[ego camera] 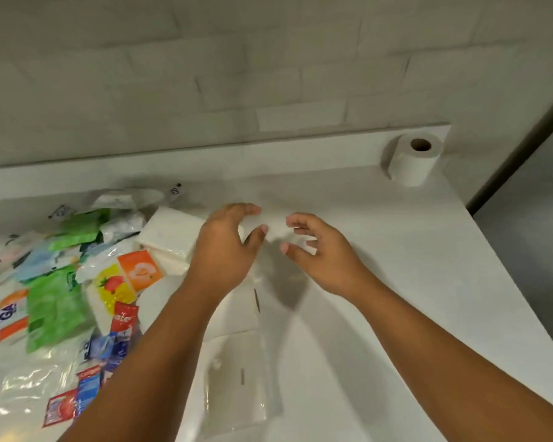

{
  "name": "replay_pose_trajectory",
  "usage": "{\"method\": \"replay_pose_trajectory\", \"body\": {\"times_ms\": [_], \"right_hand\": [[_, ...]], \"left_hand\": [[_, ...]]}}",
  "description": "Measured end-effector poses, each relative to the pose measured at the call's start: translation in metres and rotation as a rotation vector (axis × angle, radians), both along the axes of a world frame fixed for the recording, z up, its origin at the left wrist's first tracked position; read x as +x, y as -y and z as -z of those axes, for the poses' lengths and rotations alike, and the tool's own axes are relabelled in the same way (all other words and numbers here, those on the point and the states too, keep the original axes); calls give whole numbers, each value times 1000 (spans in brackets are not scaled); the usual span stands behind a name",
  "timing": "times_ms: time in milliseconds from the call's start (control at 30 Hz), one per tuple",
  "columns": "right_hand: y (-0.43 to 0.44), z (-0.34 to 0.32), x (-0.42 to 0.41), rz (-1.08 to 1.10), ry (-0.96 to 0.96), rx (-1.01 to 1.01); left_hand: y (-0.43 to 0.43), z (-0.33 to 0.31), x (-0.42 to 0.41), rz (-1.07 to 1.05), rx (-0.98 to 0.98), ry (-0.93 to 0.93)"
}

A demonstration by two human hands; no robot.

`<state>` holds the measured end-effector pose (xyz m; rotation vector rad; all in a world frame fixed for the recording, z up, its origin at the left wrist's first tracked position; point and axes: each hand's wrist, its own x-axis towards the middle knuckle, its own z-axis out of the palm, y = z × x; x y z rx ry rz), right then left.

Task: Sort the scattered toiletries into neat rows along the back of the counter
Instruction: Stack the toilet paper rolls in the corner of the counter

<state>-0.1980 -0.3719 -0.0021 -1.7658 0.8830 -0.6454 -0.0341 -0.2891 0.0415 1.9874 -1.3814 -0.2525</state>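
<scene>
Both hands hover over the middle of the white counter (403,260), palms turned toward each other and fingers half curled. The left hand (225,250) has its thumb and fingertips bent inward; the right hand (321,253) mirrors it at 3 o'clock, just apart. Something pale and blurred shows between them, but against the white top I cannot tell whether either hand actually grips it.

Just beside the left hand at 9 o'clock lies a white tissue pack (170,236). Past it, from 9 round to 7 o'clock, the toiletries are spread in a loose, overlapping heap, well forward of the back edge: an orange sachet (140,269) touching a yellow strawberry sachet (112,287), a green packet (56,309), a red sachet (124,315), some blue sachets (109,349) and a red packet (59,406).

At 6 o'clock, below the forearms, a clear plastic bag (240,381) lies flat.

At 2 o'clock a toilet roll (412,162) stands upright in the far right corner, against the tiled wall (268,74).
</scene>
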Motion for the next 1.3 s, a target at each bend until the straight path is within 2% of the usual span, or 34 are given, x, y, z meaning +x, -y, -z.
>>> {"method": "replay_pose_trajectory", "body": {"times_ms": [133,333,433,500,600,667,1000,1067,1167,1300], "right_hand": [[-34,10,35,-132,-114,22],[-70,22,58,-144,-232,45],[-81,30,58,-196,-337,16],[-87,33,59,-230,-398,-21],[-92,36,59,-229,-436,-39],[-93,36,60,-228,-433,-37],[-88,30,45,-104,-255,-17],[-62,28,-15,17,-166,66],[-58,26,-23,64,55,262],[-52,23,-32,67,199,374]], "left_hand": [[-41,9,40,84,122,45],[-85,27,77,264,403,97],[-97,32,84,373,532,194],[-100,37,86,424,583,325],[-100,42,87,470,607,504],[-98,42,88,469,592,508],[-88,25,89,488,267,7],[-53,24,35,487,211,-110],[-49,26,31,413,169,-298],[-35,34,21,384,237,-378]]}}
